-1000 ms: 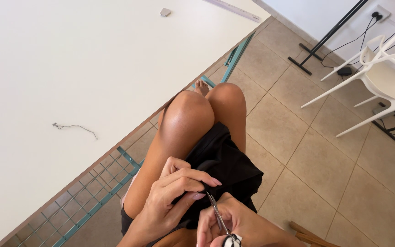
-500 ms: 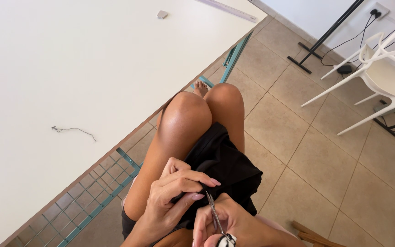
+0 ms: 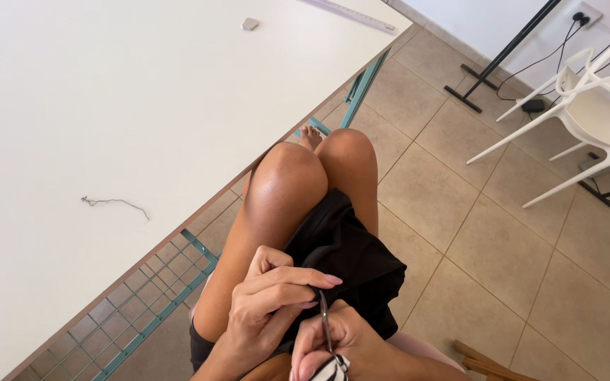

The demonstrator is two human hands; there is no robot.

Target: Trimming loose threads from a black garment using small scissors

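Observation:
I sit with my knees up beside a white table [image 3: 107, 106]. A black cloth [image 3: 351, 257] lies over my lap. My left hand [image 3: 270, 307] pinches the cloth's near edge between thumb and forefinger. My right hand [image 3: 340, 346] grips small scissors [image 3: 326, 328] with striped handles; their thin metal blades point up toward my left fingertips and touch the pinched edge. The lower part of the scissors is cut off by the frame's bottom edge.
A short dark thread [image 3: 114, 204] lies on the table, with a small grey eraser [image 3: 250, 24] and a ruler [image 3: 351, 14] at its far end. A teal table frame [image 3: 171, 296] runs under the top. A white chair [image 3: 587, 113] and cables stand on the tiled floor at right.
Both hands have stayed in nearly the same place on my lap; the scissors blades remain at the cloth edge. The view has shifted very slightly.

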